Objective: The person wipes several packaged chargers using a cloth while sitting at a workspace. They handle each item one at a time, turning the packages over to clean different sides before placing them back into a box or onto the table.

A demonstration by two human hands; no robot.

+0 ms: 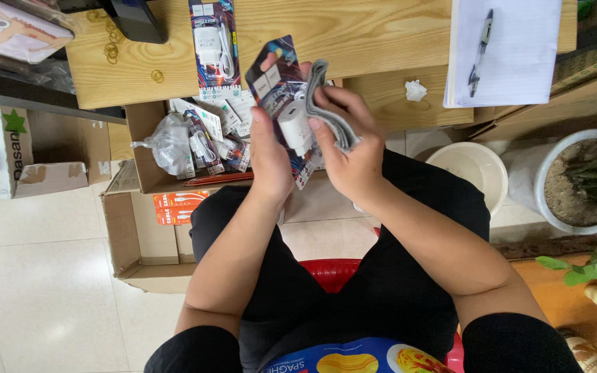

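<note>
Your left hand (269,155) has a closed grip on a flat charger pack (286,103), a see-through pack with a white plug in the middle. You hold it up over your lap, just in front of the wooden tabletop (354,31). Your right hand (350,148) is closed on a folded grey cloth (329,103) and presses it against the right side of the charger pack. Both hands touch the pack.

It looks like you are wiping the pack, and the wipe seems to be partway done. The next move needs your left hand to hold the pack steady while the cloth slides over its front. Go softly, because the thin pack can bend.

Now look around the charger pack. Right behind it is the tabletop edge, very near your fingers, so there is not much room to push forward. Another charger pack (214,45) lies on the tabletop just behind yours. Left of your pack is an open cardboard box (143,148) full of more packs and a crumpled plastic bag (171,141). Its flap is close to your left wrist. To the right, well apart, are a white bowl (475,169) on the floor and a plant pot (578,179). A paper pad with a pen (481,48) sits on the tabletop far to the right. The most open room is toward you, above your knees.
</note>
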